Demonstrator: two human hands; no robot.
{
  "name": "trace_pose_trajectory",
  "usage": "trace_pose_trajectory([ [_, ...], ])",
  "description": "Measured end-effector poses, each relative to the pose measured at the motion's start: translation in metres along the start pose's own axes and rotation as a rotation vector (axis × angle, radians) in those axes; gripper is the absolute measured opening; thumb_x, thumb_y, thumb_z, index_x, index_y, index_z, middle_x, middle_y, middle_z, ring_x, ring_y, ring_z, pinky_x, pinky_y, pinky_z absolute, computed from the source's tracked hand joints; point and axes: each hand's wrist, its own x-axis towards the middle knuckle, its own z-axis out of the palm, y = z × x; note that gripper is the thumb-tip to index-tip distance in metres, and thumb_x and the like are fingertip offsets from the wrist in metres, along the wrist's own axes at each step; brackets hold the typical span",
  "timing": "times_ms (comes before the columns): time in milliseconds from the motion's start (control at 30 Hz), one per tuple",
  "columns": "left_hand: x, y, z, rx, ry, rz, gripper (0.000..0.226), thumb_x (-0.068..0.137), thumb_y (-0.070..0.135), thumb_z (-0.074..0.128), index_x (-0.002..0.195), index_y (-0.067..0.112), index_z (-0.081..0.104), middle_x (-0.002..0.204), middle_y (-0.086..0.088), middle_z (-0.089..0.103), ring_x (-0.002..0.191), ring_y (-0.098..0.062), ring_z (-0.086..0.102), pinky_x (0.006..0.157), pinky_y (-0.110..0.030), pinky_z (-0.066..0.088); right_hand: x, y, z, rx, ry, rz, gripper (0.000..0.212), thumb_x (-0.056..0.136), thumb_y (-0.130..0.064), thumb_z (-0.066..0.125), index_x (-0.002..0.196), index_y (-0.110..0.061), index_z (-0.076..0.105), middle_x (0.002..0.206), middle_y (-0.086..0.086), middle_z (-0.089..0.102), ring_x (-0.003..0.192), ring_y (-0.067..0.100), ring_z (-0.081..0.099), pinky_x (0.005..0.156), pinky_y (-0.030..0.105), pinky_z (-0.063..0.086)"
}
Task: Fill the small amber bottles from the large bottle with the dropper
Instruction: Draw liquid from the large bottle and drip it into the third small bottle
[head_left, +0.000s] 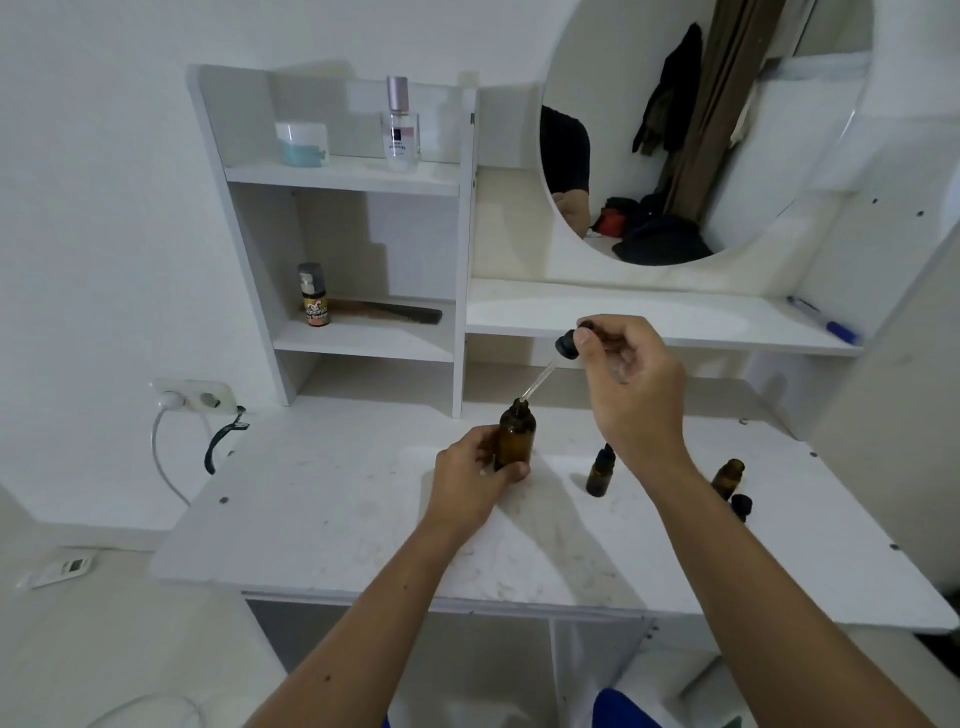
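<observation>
My left hand (470, 480) grips the large amber bottle (516, 439), which stands upright and uncapped on the white desk (332, 525). My right hand (631, 387) pinches the black bulb of the dropper (558, 358); its glass tube slants down to the left with the tip at the bottle's mouth. A small amber bottle with a black cap (601, 471) stands just right of the large one, partly behind my right wrist. Another small amber bottle (727, 478), uncapped, stands farther right with a loose black cap (742, 506) beside it.
A shelf unit (467, 249) rises at the desk's back, holding a perfume bottle (401, 127), a jar (302, 143), a pump bottle (313, 296) and a comb (387, 312). A round mirror (691, 130) hangs behind. A blue pen (823, 319) lies on the ledge.
</observation>
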Motion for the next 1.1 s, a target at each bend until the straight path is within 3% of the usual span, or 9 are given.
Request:
trace_pose_trajectory([
  [367,-0.001,0.003,0.001,-0.007,0.004,-0.001,0.062,0.077,0.023,0.092,0.133,0.017,0.065,0.120,0.002,0.074,0.111,-0.014,0.070,0.104,-0.037,0.056,-0.002,0.012,0.015,-0.085,-0.137,0.009,0.009,0.101,-0.014,0.071,0.110,-0.017,0.073,0.105,0.001,0.076,0.100,0.015,0.073,0.092,0.026,0.059],
  [533,-0.002,0.003,0.001,-0.005,0.004,0.013,0.060,0.078,0.024,0.091,0.132,0.017,0.065,0.118,0.003,0.075,0.109,-0.013,0.071,0.103,-0.035,0.057,-0.008,0.021,0.025,-0.187,-0.303,0.082,0.005,0.100,-0.019,0.072,0.102,-0.023,0.073,0.102,-0.004,0.075,0.096,0.008,0.071,0.085,0.009,0.053],
  [600,-0.002,0.003,0.001,-0.017,0.005,0.013,0.059,0.078,0.023,0.091,0.130,0.017,0.066,0.117,0.003,0.075,0.108,-0.012,0.071,0.103,-0.035,0.057,-0.011,0.026,0.026,-0.205,-0.329,0.100,0.004,0.100,-0.018,0.073,0.101,-0.020,0.075,0.100,-0.007,0.077,0.093,0.005,0.072,0.084,0.008,0.052],
  [833,-0.002,0.001,0.002,-0.011,0.009,0.008,0.061,0.078,0.023,0.091,0.133,0.016,0.065,0.121,0.002,0.075,0.111,-0.013,0.071,0.104,-0.037,0.057,-0.014,0.036,0.030,-0.220,-0.283,0.134,0.005,0.097,-0.016,0.075,0.096,-0.015,0.080,0.091,-0.009,0.079,0.088,0.006,0.074,0.085,0.017,0.058],
  [1100,-0.001,0.001,0.002,-0.019,0.004,-0.008,0.062,0.078,0.023,0.091,0.134,0.018,0.064,0.123,0.001,0.074,0.112,-0.015,0.070,0.106,-0.036,0.055,-0.013,0.032,0.031,-0.184,-0.220,0.180,0.007,0.096,-0.014,0.076,0.092,-0.019,0.079,0.089,-0.009,0.079,0.087,0.007,0.075,0.082,0.010,0.055],
])
